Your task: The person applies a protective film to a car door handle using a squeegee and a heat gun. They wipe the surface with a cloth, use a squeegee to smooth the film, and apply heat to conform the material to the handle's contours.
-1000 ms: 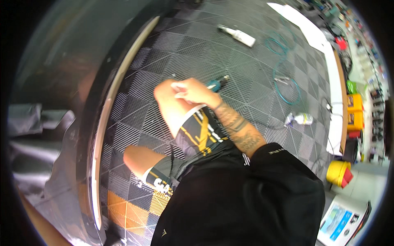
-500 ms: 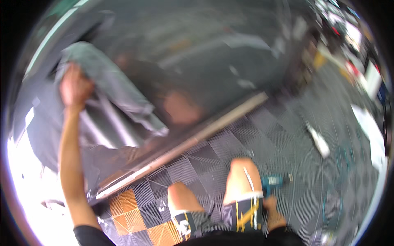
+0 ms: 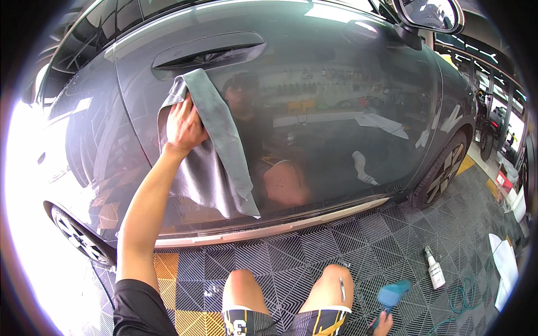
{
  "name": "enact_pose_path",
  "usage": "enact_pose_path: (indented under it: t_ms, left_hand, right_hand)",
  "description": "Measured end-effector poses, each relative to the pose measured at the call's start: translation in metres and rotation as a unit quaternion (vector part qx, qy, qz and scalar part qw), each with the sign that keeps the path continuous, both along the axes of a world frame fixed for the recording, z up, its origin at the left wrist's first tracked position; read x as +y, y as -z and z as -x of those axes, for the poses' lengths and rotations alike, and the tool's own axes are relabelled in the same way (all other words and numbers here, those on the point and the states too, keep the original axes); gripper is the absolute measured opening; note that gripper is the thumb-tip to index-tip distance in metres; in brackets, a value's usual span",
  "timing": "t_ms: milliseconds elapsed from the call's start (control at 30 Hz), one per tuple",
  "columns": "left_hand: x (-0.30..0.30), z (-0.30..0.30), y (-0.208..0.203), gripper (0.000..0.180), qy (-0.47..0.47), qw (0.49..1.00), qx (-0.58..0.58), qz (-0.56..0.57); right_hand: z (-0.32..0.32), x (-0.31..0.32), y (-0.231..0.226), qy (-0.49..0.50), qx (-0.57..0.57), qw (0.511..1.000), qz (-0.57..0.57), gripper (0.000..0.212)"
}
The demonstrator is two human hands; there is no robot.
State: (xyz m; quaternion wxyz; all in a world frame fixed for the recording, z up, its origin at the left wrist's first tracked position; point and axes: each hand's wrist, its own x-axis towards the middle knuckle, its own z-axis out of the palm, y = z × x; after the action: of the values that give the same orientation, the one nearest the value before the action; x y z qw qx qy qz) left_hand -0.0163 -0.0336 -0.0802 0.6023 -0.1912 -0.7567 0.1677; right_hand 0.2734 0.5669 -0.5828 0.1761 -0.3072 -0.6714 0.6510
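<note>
My left hand (image 3: 187, 124) presses a grey microfiber cloth (image 3: 227, 151) against the dark grey car door (image 3: 330, 134), just below the door handle (image 3: 210, 50). The cloth's upper edge folds over behind the fingers, and the rest hangs loosely down the panel. Low at the right, beside my right knee, my right hand (image 3: 383, 325) is closed around the dark grip of a teal heat gun (image 3: 393, 294). That tool is smeared by motion, and part of its grip is cut off by the lower edge.
A white spray bottle (image 3: 435, 271) and thin teal cord loops (image 3: 462, 297) lie on the ribbed floor tiles (image 3: 370, 241) at the right, near a white sheet (image 3: 502, 263). The front wheel (image 3: 443, 175), rear wheel (image 3: 78, 232) and side mirror (image 3: 431, 15) bound the car's side.
The view has swung left and up, bringing the whole door and both wheels into sight. My left hand stays on the cloth at the door. The heat gun has tilted upward in my right hand.
</note>
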Motion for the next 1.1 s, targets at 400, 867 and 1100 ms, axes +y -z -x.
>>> enact_pose_path:
  t_ms: [400, 867, 1100]
  left_hand:
    - [0.010, -0.023, -0.010, 0.068, 0.067, 0.988, -0.135, -0.030]
    - [0.044, -0.009, 0.003, 0.080, 0.127, 0.972, -0.032, -0.196]
    - [0.053, 0.011, 0.012, 0.057, -0.013, 0.987, 0.045, -0.154]
  right_hand:
    - [0.054, -0.035, -0.356, -0.340, 0.444, 0.807, 0.193, 0.057]
    - [0.109, -0.202, -0.592, -0.679, 0.422, 0.577, 0.167, 0.068]
    - [0.119, -0.233, -0.603, -0.681, 0.447, 0.562, 0.143, 0.065]
